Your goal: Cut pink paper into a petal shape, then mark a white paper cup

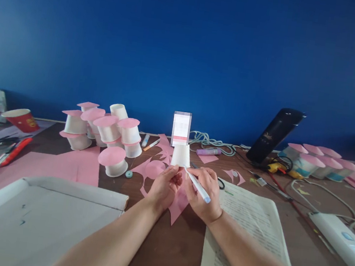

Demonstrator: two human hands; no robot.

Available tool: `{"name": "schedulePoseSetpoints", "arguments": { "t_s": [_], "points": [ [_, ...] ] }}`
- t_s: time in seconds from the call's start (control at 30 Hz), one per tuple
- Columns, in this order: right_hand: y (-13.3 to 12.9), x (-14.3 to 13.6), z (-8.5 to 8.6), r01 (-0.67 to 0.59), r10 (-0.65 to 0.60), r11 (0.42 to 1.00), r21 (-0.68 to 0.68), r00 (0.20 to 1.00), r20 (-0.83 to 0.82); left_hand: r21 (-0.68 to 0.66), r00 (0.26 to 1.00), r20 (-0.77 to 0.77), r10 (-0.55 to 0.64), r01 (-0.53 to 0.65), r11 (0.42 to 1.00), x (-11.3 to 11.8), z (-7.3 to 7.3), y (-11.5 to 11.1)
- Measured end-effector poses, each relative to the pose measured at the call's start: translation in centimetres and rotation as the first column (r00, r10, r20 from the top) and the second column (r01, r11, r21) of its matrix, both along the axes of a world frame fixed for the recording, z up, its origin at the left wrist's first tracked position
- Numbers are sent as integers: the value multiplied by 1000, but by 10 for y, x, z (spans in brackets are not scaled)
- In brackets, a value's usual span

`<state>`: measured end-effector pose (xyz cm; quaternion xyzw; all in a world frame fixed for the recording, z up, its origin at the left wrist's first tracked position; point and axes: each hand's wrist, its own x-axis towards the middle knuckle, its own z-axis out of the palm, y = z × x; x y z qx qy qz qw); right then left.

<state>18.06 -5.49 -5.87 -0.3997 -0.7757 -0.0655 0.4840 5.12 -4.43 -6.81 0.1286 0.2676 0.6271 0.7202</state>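
While the left hand pinches a white paper cup just ahead of it, the right hand grips a white pen, tip near the rim, contact unclear; pink scraps lie beside the left hand

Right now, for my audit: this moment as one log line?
left hand: holds white paper cup | right hand: holds slim white pen, tip near cup's edge

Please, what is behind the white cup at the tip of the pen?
Above the white cup, a blurred pale rectangle shows, with the blue wall farther back. The cup covers what is directly behind it, so I cannot tell that.
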Motion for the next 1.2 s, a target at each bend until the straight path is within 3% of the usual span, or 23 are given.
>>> {"name": "schedulePoseSetpoints", "arguments": {
  "t_s": [0.63,0.97,1.2],
  "points": [
    [-1,-3,1,-39,40,999,-5,998,48,102,999,-31,-24,27,994,1,-2,0],
    [-3,-4,2,-82,81,996,23,996,41,-77,998,56,36,-31,997,-1,6,0],
    [-5,-6,5,-87,87,996,35,996,20,-81,996,83,37,-30,996,-2,3,1]
  ]
}}
